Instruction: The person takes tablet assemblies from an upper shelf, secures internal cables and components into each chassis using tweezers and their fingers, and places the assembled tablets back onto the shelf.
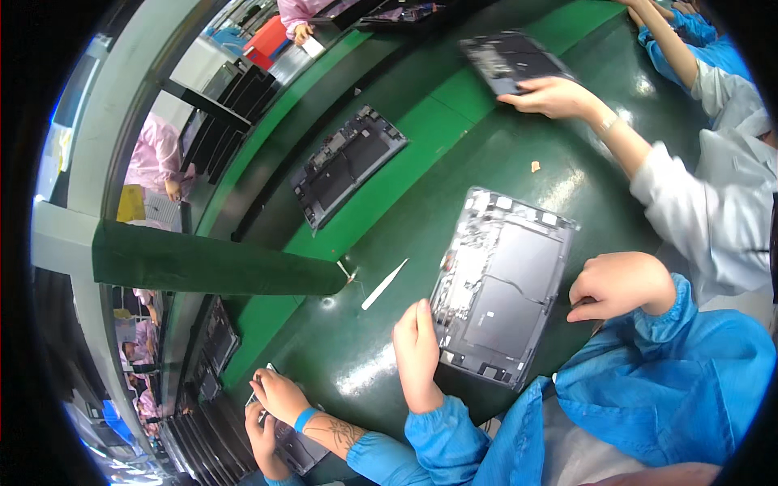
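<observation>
In front of me is an opened tablet (519, 316), its circuit board along the left side and a large dark battery on the right. My left hand (417, 352) grips its lower left edge between thumb and fingers. Beside the right edge, my right hand (624, 283) is closed, fingers curled under; whatever it may hold is hidden. A thin white pointed tool (385, 285) lies on the green tabletop, left of the tablet.
Another opened tablet (348, 166) lies on the bright green strip beyond. At upper right, a co-worker's hand (555, 97) holds a similar tablet (519, 61). At lower left, a co-worker's tattooed arm (336, 433) reaches to another device. A dark green padded beam (219, 259) juts in from the left.
</observation>
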Demonstrator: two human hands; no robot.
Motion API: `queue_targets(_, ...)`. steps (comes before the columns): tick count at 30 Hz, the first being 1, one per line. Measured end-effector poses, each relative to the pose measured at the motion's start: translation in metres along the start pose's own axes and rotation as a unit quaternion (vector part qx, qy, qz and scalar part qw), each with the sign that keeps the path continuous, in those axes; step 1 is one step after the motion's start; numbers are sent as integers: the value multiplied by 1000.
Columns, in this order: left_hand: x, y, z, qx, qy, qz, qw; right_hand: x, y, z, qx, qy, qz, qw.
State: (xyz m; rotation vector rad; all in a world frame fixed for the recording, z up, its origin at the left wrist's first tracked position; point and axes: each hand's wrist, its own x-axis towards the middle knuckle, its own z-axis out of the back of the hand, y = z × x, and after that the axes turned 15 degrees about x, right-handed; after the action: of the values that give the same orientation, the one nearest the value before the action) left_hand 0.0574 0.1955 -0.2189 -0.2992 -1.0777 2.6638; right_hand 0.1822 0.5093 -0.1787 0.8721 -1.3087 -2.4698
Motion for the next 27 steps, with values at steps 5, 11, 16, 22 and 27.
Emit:
queue_targets(5,15,-18,-34,-12,104,-16,994,30,18,-12,261,-89,188,943)
queue_targets(11,-10,5,-66,116,-187,-137,966,93,-26,-42,250,-257,276,892)
queue_targets(16,-31,33,-108,108,-118,-73,984,130,-61,-66,359,-238,236,871)
queue_targets(22,-22,54,-128,100,-97,-66,988,144,-92,-76,299,-223,235,897)
queue_targets(27,-20,60,-134,46,-60,-46,996,157,-104,-82,254,-233,305,888)
